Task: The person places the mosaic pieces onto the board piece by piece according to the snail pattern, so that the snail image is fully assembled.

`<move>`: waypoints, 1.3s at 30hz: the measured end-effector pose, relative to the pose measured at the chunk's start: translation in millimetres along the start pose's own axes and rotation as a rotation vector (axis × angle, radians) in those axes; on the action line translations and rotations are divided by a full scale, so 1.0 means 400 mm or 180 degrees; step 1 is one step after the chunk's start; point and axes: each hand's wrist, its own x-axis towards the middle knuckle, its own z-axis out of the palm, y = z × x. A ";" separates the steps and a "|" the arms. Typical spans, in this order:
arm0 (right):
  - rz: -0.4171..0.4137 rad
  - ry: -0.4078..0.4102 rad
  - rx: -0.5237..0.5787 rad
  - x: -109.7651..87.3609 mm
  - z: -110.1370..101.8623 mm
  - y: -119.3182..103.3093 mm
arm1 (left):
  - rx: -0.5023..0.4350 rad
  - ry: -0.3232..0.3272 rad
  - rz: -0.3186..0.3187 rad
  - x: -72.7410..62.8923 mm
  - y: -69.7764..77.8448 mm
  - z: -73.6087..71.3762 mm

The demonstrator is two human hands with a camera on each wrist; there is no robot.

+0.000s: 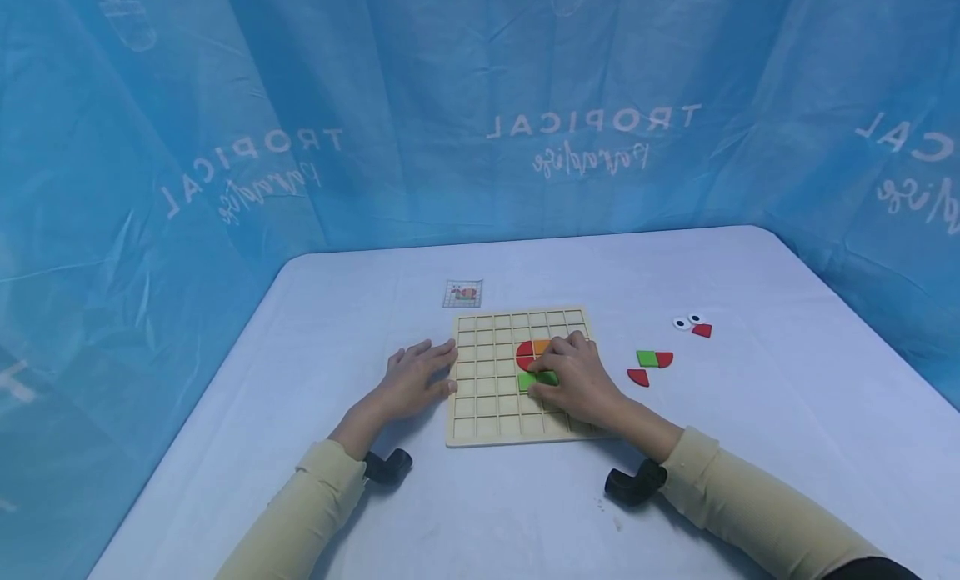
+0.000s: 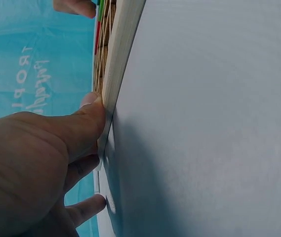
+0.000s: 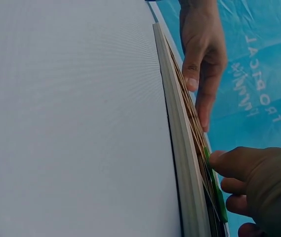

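A square wooden grid board lies on the table. My left hand rests at its left edge, fingers spread; in the left wrist view the thumb touches the board's side. My right hand is over the board's middle, its thumb and index finger around green pieces. One green square shows by the thumb, with a darker green piece beside it under the hand. Red rounded pieces and an orange piece lie in cells just beyond, partly covered by the fingers.
A small picture card lies behind the board. Right of it are a green square, red quarter-round pieces, two eye discs and another red piece. A blue printed curtain hangs around the white table.
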 end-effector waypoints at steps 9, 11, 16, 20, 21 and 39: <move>0.0147 0.0056 0.0163 -0.021 -0.029 0.017 | 0.0013 0.0003 0.0012 0.001 0.000 0.000; 0.0184 0.0075 0.0189 -0.029 -0.038 0.028 | 0.0025 0.0013 0.0025 0.001 -0.001 0.000; 0.0384 0.0081 0.0231 -0.054 -0.065 0.068 | 0.0026 0.0012 0.0034 -0.001 -0.002 -0.001; 0.0587 0.0090 0.0222 -0.078 -0.083 0.111 | 0.0024 0.0016 0.0034 -0.001 -0.002 -0.002; 0.0626 0.0100 0.0215 -0.085 -0.087 0.121 | 0.0049 0.0023 0.0048 -0.001 -0.003 -0.002; 0.0812 0.0262 -0.0083 -0.164 -0.124 0.220 | 0.0022 0.0001 0.0018 -0.001 -0.001 -0.003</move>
